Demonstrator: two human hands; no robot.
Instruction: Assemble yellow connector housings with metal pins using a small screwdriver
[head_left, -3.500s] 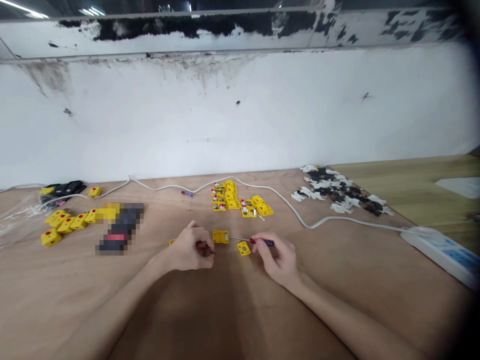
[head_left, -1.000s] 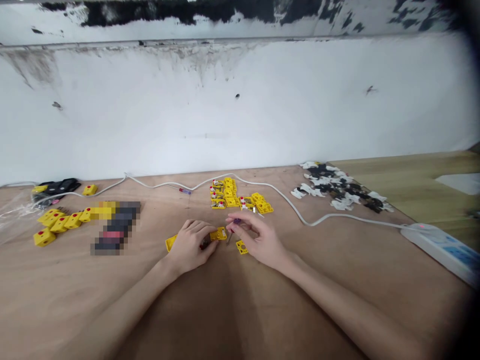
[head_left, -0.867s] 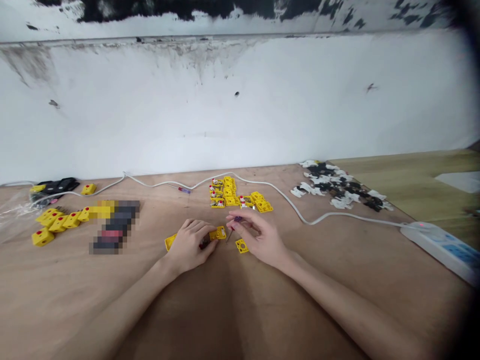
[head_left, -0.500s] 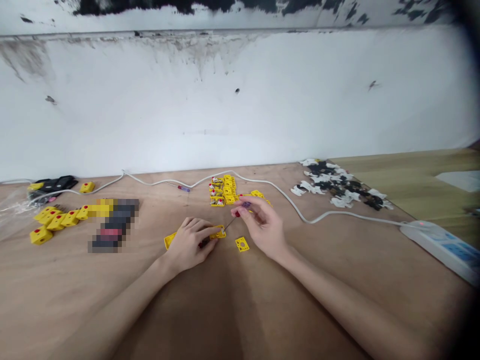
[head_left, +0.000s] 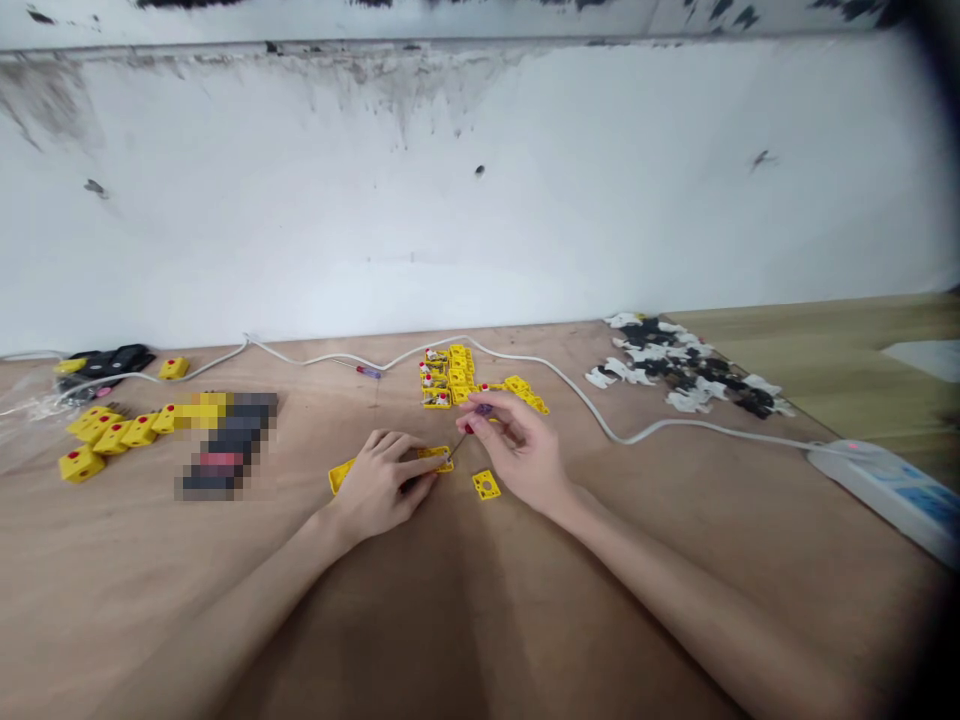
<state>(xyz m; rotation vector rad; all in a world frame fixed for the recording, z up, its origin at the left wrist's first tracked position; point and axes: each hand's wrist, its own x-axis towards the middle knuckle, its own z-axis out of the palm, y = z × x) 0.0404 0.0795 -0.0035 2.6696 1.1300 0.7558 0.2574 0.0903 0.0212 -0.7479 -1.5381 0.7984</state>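
Observation:
My right hand (head_left: 525, 455) pinches the handle of a screwdriver (head_left: 469, 430), whose thin shaft slants down to the left. Its tip meets the right end of a small open yellow plastic housing (head_left: 444, 462). My left hand (head_left: 384, 482) presses that housing against the table with its fingers, covering most of it. Another yellow piece (head_left: 340, 476) shows at the left edge of the left hand, partly hidden. A flat yellow cover (head_left: 486, 485) with a round hole lies just below the right hand.
Several open yellow housings with red and white parts (head_left: 436, 380) stand behind the hands. Yellow boxes (head_left: 112, 436) sit at left, near a pixelated patch. A second screwdriver (head_left: 368, 371), a white cable (head_left: 540, 362), black and white pieces (head_left: 682, 365) and a power strip (head_left: 889, 490) lie around.
The view has shifted slightly. The screwdriver tip stays at the housing's right end, and both hands keep nearly the same pose.

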